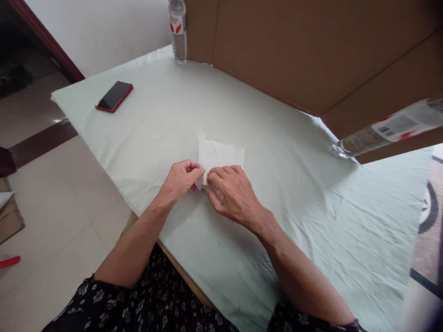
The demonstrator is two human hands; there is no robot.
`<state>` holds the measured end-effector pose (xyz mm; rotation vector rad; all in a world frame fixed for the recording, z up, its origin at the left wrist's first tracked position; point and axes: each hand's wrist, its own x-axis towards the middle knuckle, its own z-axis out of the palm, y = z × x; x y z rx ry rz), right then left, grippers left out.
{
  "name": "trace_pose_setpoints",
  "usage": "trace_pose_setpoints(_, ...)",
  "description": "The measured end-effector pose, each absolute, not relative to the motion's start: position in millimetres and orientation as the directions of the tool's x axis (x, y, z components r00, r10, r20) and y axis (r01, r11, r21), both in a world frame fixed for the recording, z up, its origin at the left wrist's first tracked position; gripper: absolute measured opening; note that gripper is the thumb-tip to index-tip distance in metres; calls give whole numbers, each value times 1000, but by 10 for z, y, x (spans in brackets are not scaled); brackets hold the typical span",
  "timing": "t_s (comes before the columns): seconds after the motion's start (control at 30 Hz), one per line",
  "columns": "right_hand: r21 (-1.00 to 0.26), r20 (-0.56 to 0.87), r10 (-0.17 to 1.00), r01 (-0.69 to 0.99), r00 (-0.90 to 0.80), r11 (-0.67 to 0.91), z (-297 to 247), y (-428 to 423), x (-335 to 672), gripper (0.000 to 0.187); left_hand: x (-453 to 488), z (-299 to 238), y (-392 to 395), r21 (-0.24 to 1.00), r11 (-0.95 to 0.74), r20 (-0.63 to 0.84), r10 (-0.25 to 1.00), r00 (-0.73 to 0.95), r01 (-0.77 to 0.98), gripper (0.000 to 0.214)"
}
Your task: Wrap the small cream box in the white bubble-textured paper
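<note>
A thin white sheet that looks like a tissue (pixel 221 153) lies spread on the pale green tablecloth, its near edge gathered up between my hands. My left hand (pixel 182 180) pinches the left end of that near edge between thumb and fingers. Across the right part of the same edge, my right hand (pixel 232 191) is closed, with its fingers bent over the tissue and its thumb beneath. In the small gap between the hands a pale folded or rolled strip shows. Whether something is wrapped inside it I cannot tell.
A phone in a red case (pixel 115 97) lies at the table's far left. An upright water bottle (pixel 178 34) stands at the back beside a large brown cardboard panel (pixel 277 50). Another bottle (pixel 387 129) stands by the panel's right side. The table's left edge (pixel 100 166) drops to a tiled floor.
</note>
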<state>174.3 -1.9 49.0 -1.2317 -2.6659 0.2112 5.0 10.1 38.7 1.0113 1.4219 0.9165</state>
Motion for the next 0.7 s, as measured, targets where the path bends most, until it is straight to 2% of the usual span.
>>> trace_pose_setpoints(0.13,-338,146,747,676,-649,654,531,1,1832,14,34,474,60,929,359,-363,931,33,86,24)
trace_pose_setpoints(0.23,-388,151,765,674,-626,628,549,2,1860,16,40,470,28,935,276,-300,950,84,224,28)
trace_pose_setpoints(0.33,-413,126,783,686,-609,599,553,2,1873,19,76,415,1,899,74,-149,978,144,432,25)
trace_pose_setpoints(0.43,-456,127,786,669,-605,587,543,16,1901,20,110,343,-25,783,-131,30,984,174,608,22)
trace_pose_setpoints(0.53,-529,194,776,602,-600,598,560,45,1964,17,106,269,-39,660,-300,201,954,223,689,19)
trace_pose_setpoints(0.63,-574,305,848,628,-433,526,633,64,2101,11,82,214,-32,576,-435,317,899,301,692,17)
trace_pose_setpoints(0.7,-593,292,918,702,-268,394,676,54,2247,12,75,192,-22,552,-491,343,871,353,675,18)
